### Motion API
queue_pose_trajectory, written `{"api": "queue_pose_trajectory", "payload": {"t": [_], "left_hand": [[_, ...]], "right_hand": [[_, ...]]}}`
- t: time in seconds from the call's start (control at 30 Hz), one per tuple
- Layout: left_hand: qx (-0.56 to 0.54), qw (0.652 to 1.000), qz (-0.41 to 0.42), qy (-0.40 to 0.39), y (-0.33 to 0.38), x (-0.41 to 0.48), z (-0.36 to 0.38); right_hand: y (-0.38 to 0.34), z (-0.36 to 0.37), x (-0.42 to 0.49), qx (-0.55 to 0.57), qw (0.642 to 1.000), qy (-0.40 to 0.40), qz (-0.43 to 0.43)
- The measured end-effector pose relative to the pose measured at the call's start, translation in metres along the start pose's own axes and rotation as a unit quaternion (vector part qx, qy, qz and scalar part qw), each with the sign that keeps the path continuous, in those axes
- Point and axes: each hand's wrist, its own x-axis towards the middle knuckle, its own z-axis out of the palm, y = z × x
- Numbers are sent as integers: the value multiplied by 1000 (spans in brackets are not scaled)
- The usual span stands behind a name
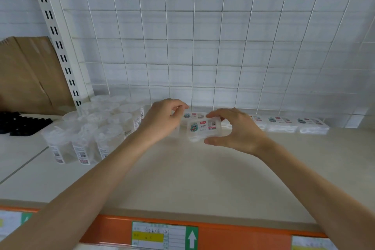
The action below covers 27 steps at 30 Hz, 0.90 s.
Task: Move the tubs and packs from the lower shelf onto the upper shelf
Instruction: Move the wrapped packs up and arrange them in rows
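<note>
The pack (203,128) is near the back edge of the shelf (182,178), close against another pack (192,115) in the row there. Pushed further, it could shove that one askew or ride over it, and the left forearm could knock the tubs (91,128) just beside it. The right hand (235,130) pinches the pack's right end between thumb and curled fingers. The left hand (162,122), fingers curled, grips its left end. Both arms reach forward.
</note>
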Motion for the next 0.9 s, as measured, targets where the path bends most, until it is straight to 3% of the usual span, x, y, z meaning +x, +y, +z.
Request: {"api": "queue_pose_trajectory", "payload": {"t": [0.13,0.23,0.37,0.9], "left_hand": [[184,978,-23,-94,-13,2,-7],[242,957,-50,-154,-13,0,-10],[268,950,-54,-153,-7,-3,-14],[342,915,-38,-209,-9,-5,-10]], "right_hand": [[6,4,-4,-30,995,-84,34],[7,3,-4,-66,994,-91,1],[5,-5,-2,-45,997,-57,-38],[0,19,-2,-137,978,-142,-65]]}}
